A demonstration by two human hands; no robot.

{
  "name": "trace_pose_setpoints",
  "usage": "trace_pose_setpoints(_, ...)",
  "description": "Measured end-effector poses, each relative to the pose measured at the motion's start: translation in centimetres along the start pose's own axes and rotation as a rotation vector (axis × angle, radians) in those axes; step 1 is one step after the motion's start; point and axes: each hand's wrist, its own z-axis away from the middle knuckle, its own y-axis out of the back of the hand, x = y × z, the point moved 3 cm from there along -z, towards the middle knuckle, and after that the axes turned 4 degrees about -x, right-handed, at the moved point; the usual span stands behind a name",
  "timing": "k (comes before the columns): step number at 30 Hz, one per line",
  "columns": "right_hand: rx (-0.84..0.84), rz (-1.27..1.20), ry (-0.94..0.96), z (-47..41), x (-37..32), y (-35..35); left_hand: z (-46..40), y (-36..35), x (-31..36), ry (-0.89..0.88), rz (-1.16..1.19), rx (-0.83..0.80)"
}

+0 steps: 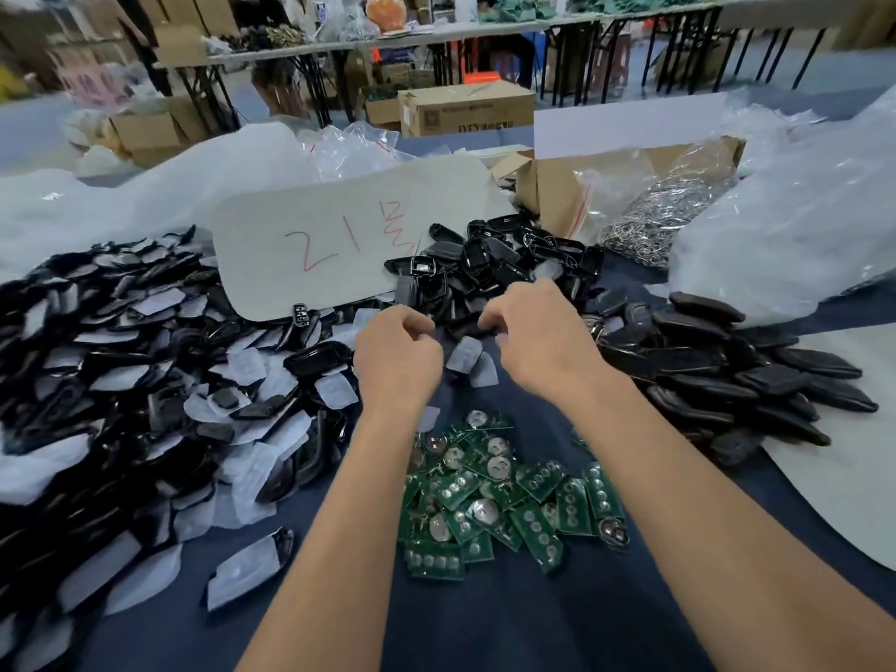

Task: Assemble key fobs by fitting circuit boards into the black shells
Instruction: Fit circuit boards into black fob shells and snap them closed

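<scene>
While the dark blue table (485,623) carries a big heap of black shells (121,380) at left, green circuit boards (504,502) sit piled between both forearms. Left hand (395,361) and right hand (538,332) reach close together, fingers curled; can't tell what either grips, blurred.

- Table (485,618): dark navy cloth cover.
- Circuit boards (504,497): green, dotted with rows of small silver circles and larger silver discs.
- Shells (504,259) behind the hands: glossy black.
- Left heap (126,380): black pieces mixed with translucent white pads.
- Right stack (746,371): matte black, faintly brownish sheen.
- Card (349,244): pale grey-white, marked "21" and a scribble in red.
- Metal rings (664,220): silver.
- Cardboard box (465,109): brown, dark print.
</scene>
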Motion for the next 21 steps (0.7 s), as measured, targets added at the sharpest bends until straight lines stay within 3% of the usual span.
trace_pose_setpoints(3, -0.070, 0.180, 0.094, -2.0, -1.0, -0.6, -0.1, 0.8, -1.1, -0.009, 0.041, 0.028)
trace_pose_setpoints(6, -0.144, 0.178, 0.094, -3.5, -1.0, -0.7, 0.1, 1.2, -2.0, -0.016, 0.117, 0.051)
trace_pose_setpoints(13, 0.024, 0.013, 0.057, -4.4, 0.4, 0.2, -0.2, 1.2, -2.8, 0.026, 0.437, 0.006)
trace_pose_setpoints(15, 0.093, -0.222, 0.101, -3.7, -0.4, 1.0, -0.4, 1.5, -2.7, 0.156, 0.668, -0.101)
trace_pose_setpoints(17, 0.016, -0.388, 0.219, -2.8, -2.2, 1.8, -0.7, 1.9, -2.7, 0.312, 0.946, -0.335)
trace_pose_setpoints(19, -0.130, -0.426, 0.323, -1.9, -3.8, 1.9, -0.6, 2.6, -2.9, 0.317, 0.968, -0.519)
trace_pose_setpoints(21, -0.184, -0.472, 0.356, -1.1, -4.4, 1.9, -0.4, 3.1, -3.0, 0.252, 0.905, -0.589)
